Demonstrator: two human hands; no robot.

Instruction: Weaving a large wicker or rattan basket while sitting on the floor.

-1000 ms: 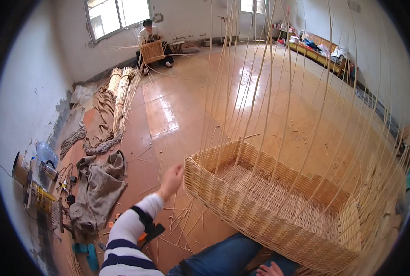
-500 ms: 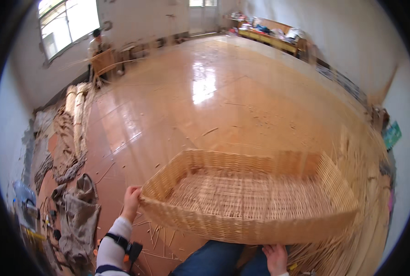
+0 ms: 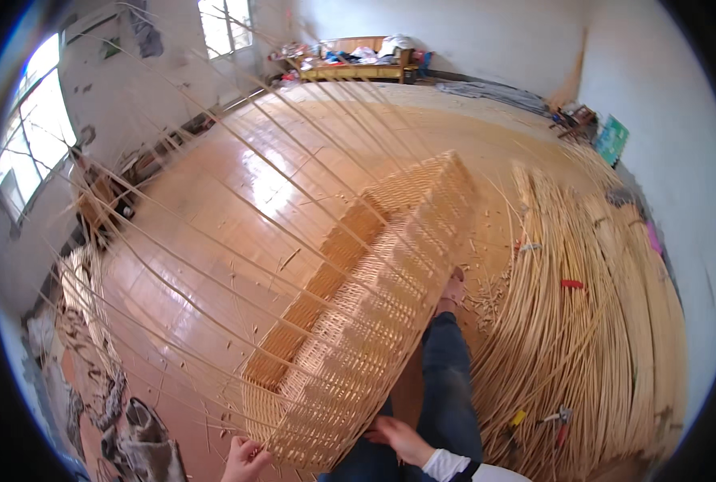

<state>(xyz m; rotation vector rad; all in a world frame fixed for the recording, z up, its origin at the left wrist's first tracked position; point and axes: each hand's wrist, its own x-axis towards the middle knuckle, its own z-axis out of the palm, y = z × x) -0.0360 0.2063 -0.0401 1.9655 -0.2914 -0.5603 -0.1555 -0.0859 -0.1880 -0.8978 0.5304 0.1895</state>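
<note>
A large rectangular woven wicker basket (image 3: 398, 297) stands tilted across my lap, running from lower left to upper right. Its low walls are woven, and long thin stakes (image 3: 269, 217) fan out from the rim toward the upper left. At the basket's lower near corner, my left hand (image 3: 246, 460) has its thumb and fingers closed on the rim. My right hand (image 3: 399, 439) is beside the underside of the basket, over my thigh, with its fingers stretched toward the basket; whether the fingertips press on it is hard to see.
Long wicker rods (image 3: 567, 321) lie in a thick heap on the right, with a hammer (image 3: 563, 415) and a red-handled tool on them. A grey cloth (image 3: 142, 446) lies at lower left. Further back are a wooden bench (image 3: 358, 72) piled with things and a partly hidden person at left.
The basket has swung from lying level and crosswise to standing tilted, its far end now at upper right. The long stakes have come into sight. My view has turned to the right.
</note>
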